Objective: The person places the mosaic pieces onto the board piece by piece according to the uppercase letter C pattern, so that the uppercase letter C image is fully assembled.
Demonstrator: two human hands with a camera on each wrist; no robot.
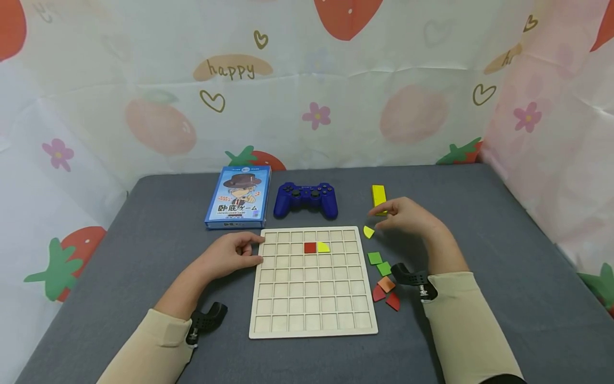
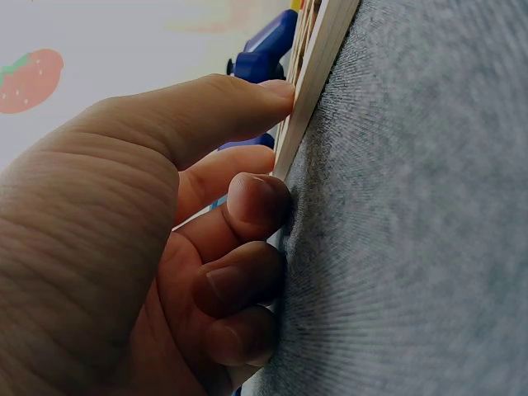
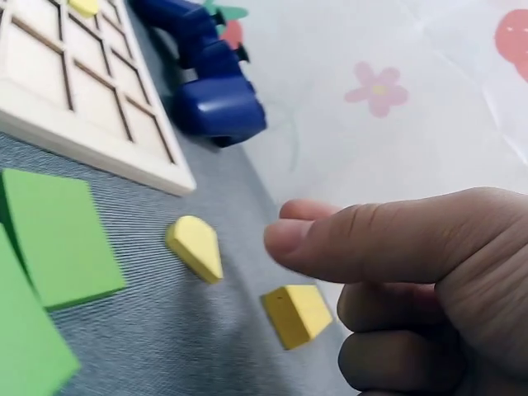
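Note:
My left hand (image 1: 233,255) holds the left edge of a pale wooden grid board (image 1: 314,334), with thumb and index fingertip at the rim and the other fingers curled. In the left wrist view the thumb (image 2: 190,115) presses on the board's side (image 2: 318,70). A red square (image 1: 310,247) and a yellow quarter-round piece (image 1: 323,247) sit side by side in the grid. Off the board's upper right corner, my right hand (image 1: 408,218) hovers with index finger and thumb apart, nothing between them. Near its fingertips lie a loose yellow quarter-round piece (image 3: 195,247) and a yellow block (image 3: 299,315).
Right of the board lie two green squares (image 1: 374,258), an orange square (image 1: 386,284) and two red quarter-round pieces (image 1: 393,301). Behind the board are a blue game box (image 1: 240,197) and a blue game controller (image 1: 306,199). A printed cloth (image 1: 307,80) hangs behind the table.

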